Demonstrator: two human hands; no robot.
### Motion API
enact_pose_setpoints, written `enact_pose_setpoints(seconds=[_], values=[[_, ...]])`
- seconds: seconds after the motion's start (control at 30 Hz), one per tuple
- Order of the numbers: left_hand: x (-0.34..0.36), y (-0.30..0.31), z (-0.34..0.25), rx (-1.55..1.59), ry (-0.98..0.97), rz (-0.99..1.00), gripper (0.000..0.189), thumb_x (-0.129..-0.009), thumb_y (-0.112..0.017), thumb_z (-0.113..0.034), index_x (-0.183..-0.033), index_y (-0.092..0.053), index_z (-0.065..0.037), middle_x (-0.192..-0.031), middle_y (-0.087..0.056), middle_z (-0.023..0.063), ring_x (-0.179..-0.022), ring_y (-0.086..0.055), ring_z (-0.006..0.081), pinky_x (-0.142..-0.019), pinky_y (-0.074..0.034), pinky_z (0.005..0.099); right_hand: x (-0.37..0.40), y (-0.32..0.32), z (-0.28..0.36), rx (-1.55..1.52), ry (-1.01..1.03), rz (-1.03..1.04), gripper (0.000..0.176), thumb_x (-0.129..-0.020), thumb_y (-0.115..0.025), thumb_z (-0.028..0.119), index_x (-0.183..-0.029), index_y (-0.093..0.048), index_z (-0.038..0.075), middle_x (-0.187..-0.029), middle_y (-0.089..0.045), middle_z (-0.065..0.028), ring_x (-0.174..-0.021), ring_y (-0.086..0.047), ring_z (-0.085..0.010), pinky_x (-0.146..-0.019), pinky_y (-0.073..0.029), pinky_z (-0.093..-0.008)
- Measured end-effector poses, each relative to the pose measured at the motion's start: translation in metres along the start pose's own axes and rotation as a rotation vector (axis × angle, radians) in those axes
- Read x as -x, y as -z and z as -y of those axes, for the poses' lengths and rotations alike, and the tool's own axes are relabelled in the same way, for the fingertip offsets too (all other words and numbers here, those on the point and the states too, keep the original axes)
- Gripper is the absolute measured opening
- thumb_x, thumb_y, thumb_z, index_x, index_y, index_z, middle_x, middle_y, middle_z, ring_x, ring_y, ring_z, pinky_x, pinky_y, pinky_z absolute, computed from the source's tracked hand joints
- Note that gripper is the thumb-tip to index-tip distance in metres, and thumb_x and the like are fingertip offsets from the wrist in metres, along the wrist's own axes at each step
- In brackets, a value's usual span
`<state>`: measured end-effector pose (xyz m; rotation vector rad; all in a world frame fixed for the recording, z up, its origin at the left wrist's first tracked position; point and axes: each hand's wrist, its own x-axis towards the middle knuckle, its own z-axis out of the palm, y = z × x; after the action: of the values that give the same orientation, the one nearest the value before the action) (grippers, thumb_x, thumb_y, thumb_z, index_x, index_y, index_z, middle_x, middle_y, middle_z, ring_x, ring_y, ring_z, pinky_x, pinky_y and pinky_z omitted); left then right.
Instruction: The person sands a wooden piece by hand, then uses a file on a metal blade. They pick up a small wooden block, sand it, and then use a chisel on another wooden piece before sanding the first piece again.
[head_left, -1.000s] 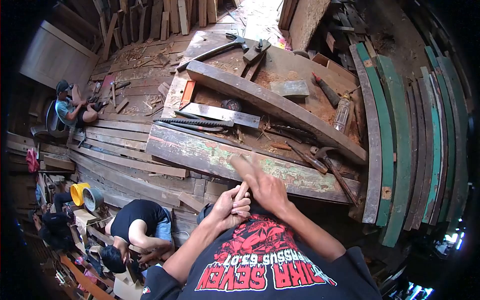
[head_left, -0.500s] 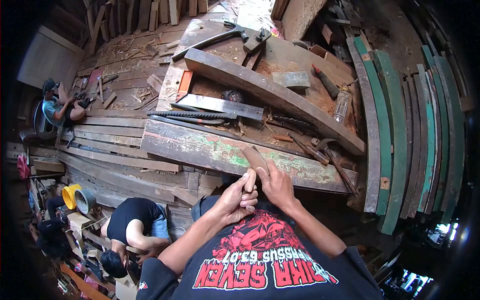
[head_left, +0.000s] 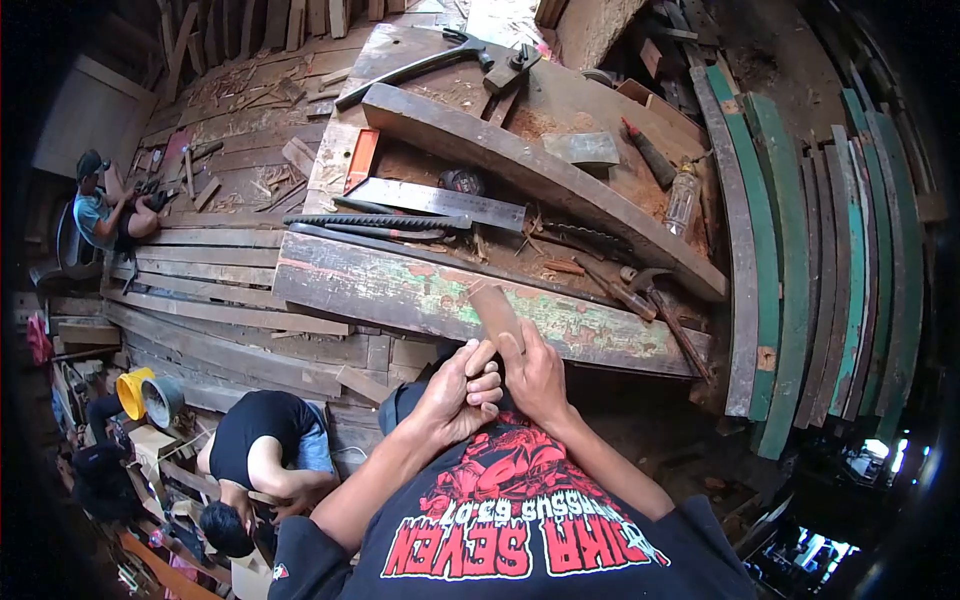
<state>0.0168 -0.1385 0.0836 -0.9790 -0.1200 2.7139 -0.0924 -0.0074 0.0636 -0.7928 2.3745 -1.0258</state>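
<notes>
My left hand (head_left: 455, 398) is closed around a small tan, rounded piece (head_left: 481, 357) that looks like wood; most of it is hidden in the fingers. Beside it, my right hand (head_left: 537, 375) grips a flat brown strip (head_left: 493, 311), thumb along its lower end. The strip's far end overlaps a thick beam (head_left: 400, 290) with peeling green paint, just in front of my body. Both hands are close together, and the two held pieces come near each other at the thumbs.
Behind the beam lie a try square (head_left: 440, 203), a tape measure (head_left: 462, 183), drill bits (head_left: 380, 221) and a hammer (head_left: 655, 290). A curved plank (head_left: 540, 170) crosses the bench; a claw hammer (head_left: 415, 70) lies beyond it. Green boards (head_left: 785, 260) stand right. Two people (head_left: 265, 440) (head_left: 100, 210) sit or bend at left.
The view has shifted slightly. My hands have moved a little left and apart, and more of the brown strip shows, its far end now tipped further left over the beam.
</notes>
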Motion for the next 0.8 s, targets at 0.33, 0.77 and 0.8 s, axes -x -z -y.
enact_pose_setpoints(seconds=[0.33, 0.77, 0.8], values=[[-0.007, 0.007, 0.006, -0.052, 0.027, -0.023, 0.049, -0.116, -0.04, -0.053, -0.08, -0.04, -0.021, -0.064, -0.035, -0.0078, -0.052, -0.034, 0.005, -0.049, -0.033, 0.0213, -0.015, -0.015, -0.031, 0.169, -0.111, -0.027, 0.044, -0.111, -0.056, 0.04, -0.129, -0.059, 0.0, -0.094, -0.073, -0.0326, -0.087, -0.071, -0.0554, -0.07, -0.055, -0.0604], [-0.006, 0.016, 0.011, -0.038, -0.029, 0.046, 0.051, -0.115, -0.043, -0.054, -0.081, -0.043, -0.017, -0.061, -0.032, -0.0072, -0.048, -0.032, 0.0048, -0.044, -0.028, 0.0197, 0.013, -0.004, -0.011, 0.065, 0.006, -0.037, 0.047, -0.11, -0.056, 0.043, -0.129, -0.059, 0.0, -0.087, -0.071, -0.0332, -0.084, -0.07, -0.0558, -0.068, -0.054, -0.0623], [-0.006, 0.013, 0.009, -0.031, -0.016, 0.017, 0.052, -0.115, -0.043, -0.054, -0.079, -0.042, -0.017, -0.06, -0.032, -0.0072, -0.049, -0.032, 0.0048, -0.044, -0.028, 0.0197, 0.008, -0.009, -0.019, 0.071, -0.012, -0.055, 0.047, -0.11, -0.055, 0.043, -0.129, -0.059, 0.0, -0.088, -0.072, -0.0332, -0.084, -0.07, -0.0559, -0.068, -0.054, -0.0626]])
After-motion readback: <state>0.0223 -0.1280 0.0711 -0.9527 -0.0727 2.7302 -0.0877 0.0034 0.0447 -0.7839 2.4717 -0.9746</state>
